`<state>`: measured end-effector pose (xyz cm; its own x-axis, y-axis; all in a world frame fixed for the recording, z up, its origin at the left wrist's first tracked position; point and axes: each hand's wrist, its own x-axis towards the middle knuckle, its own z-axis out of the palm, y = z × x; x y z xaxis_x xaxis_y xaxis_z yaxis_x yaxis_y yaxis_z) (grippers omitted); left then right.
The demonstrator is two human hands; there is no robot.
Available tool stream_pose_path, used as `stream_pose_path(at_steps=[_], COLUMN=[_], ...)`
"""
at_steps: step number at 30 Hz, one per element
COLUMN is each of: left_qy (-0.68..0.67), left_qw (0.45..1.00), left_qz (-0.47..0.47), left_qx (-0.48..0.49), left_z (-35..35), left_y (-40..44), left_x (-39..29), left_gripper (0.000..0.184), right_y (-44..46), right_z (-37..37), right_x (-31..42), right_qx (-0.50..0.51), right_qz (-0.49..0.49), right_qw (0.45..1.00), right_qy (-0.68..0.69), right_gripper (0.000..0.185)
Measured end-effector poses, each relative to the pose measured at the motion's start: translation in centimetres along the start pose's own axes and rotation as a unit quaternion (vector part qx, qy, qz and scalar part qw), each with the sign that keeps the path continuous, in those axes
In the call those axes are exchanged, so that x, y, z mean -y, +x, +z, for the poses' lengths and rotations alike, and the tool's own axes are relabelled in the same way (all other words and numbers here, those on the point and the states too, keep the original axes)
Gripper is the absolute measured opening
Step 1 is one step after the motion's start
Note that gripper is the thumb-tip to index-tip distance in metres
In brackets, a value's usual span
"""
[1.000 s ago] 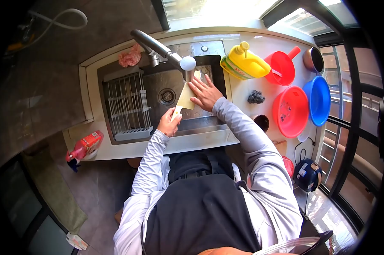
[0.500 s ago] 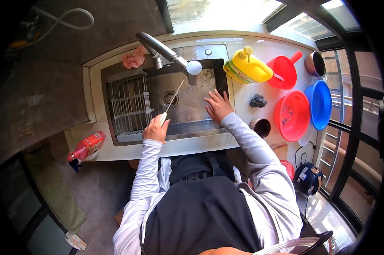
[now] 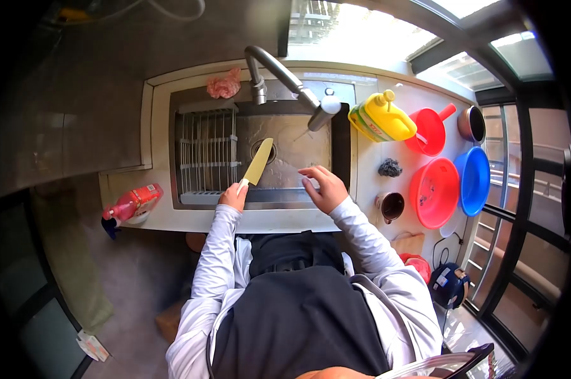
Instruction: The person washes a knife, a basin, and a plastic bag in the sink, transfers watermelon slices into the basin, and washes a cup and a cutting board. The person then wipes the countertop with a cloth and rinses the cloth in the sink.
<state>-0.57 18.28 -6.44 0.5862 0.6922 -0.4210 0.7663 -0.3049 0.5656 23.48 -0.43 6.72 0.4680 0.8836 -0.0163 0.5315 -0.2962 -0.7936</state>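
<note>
My left hand (image 3: 233, 195) is closed around the white handle of a kitchen knife (image 3: 258, 163). The yellowish blade points up and away over the sink (image 3: 298, 136), its broad side facing me and its tip near the drain. To the right, above the front part of the basin, my right hand (image 3: 325, 188) is open, thumb and fingers apart, touching neither the knife nor the tap. A grey tap (image 3: 284, 76) arches over the basin from the back edge. In the left part of the sink sits a wire dish rack (image 3: 208, 150).
Right of the sink stand a yellow jug (image 3: 383, 120), a dark scouring pad (image 3: 390, 167), a brown mug (image 3: 390, 206), a red dipper (image 3: 426, 131), a red basin (image 3: 435, 192) and a blue basin (image 3: 474, 181). A pink bottle (image 3: 133, 203) lies at the counter's left; a pink cloth (image 3: 224, 84) lies behind the rack.
The knife has turned from edge-on to showing its flat side. My right hand has moved from the sink's right side towards the front, its fingers more bent. The whole view has shifted slightly.
</note>
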Motion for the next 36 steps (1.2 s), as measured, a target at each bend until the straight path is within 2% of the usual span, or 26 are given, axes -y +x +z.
stream_pose_path(at_steps=[4,8,10,13,15,17,18,19,20,21,23,24,27,30,31,33,34,35,36], left_qy=[-0.052,-0.15,-0.134,-0.142,-0.159,-0.155,-0.153,-0.151,-0.147,-0.134,-0.11,-0.127,-0.14,-0.043,0.003,0.098,0.131,0.104,0.079], left_qw=[0.998,0.988,0.991,0.99,0.987,0.988,0.988,0.988,0.988,0.99,0.992,0.991,0.99,0.999,0.999,0.992,0.988,0.99,0.99], left_qz=[-0.026,-0.005,-0.006,-0.009,-0.005,-0.006,-0.006,-0.004,-0.036,-0.042,-0.054,-0.035,-0.015,-0.011,-0.012,-0.006,0.003,-0.003,-0.009], left_qx=[-0.017,0.018,0.022,0.005,-0.031,-0.029,-0.028,-0.027,0.01,0.009,0.011,-0.014,-0.002,0.031,0.048,0.075,0.085,0.1,0.116], left_z=[1.0,0.0,-0.9,-1.8,-1.0,-1.1,-1.1,-1.6,-2.3,-2.8,-2.9,-2.9,-3.8,-4.6,-4.9,-6.0,-6.5,-6.3,-5.8], left_y=[-1.1,-2.8,-3.4,-4.0,-4.3,-4.6,-4.8,-4.8,-5.3,-5.4,-5.6,-5.6,-4.7,-3.1,-2.8,-1.8,-1.6,-0.5,0.9], left_x=[1.5,2.5,2.3,2.1,3.1,3.9,4.2,4.0,3.9,3.8,3.7,3.6,3.3,2.6,2.1,0.6,-0.5,-0.9,-1.0], left_gripper=[0.04,0.042,0.041,0.04,0.039,0.04,0.04,0.04,0.04,0.04,0.04,0.04,0.038,0.039,0.039,0.038,0.038,0.039,0.039], right_y=[3.7,9.4,13.6,19.1,21.0,22.1,22.1,22.2,21.6,20.9,21.0,20.9,21.7,22.6,22.5,20.6,18.8,16.7,14.3], right_z=[1.7,5.9,8.5,10.7,11.2,11.9,11.3,10.6,10.6,11.4,13.9,14.2,14.1,13.9,13.7,13.6,13.1,12.4,10.7], right_x=[5.0,6.2,5.6,7.0,7.8,6.3,5.7,4.8,3.1,1.4,-2.5,-2.7,-2.4,-1.6,-1.7,-2.3,-1.8,-1.1,1.3], right_qx=[0.05,0.032,0.018,-0.022,-0.005,-0.096,-0.077,0.015,0.024,0.035,0.008,-0.004,-0.035,-0.098,-0.114,-0.13,-0.126,-0.123,-0.074], right_qz=[-0.066,-0.126,-0.144,-0.111,-0.038,0.013,0.075,0.184,0.209,0.235,0.202,0.188,0.174,0.212,0.206,0.129,0.06,-0.01,0.003], right_qw=[0.997,0.989,0.982,0.981,0.976,0.95,0.946,0.941,0.94,0.939,0.953,0.96,0.976,0.972,0.971,0.982,0.99,0.992,0.99], right_qy=[0.01,-0.069,-0.118,-0.155,-0.213,-0.297,-0.305,-0.285,-0.267,-0.249,-0.224,-0.209,-0.127,0.002,0.044,0.031,0.024,0.014,0.123], right_gripper=[0.02,0.024,0.028,0.033,0.043,0.058,0.068,0.072,0.076,0.08,0.085,0.087,0.089,0.086,0.085,0.08,0.074,0.068,0.059])
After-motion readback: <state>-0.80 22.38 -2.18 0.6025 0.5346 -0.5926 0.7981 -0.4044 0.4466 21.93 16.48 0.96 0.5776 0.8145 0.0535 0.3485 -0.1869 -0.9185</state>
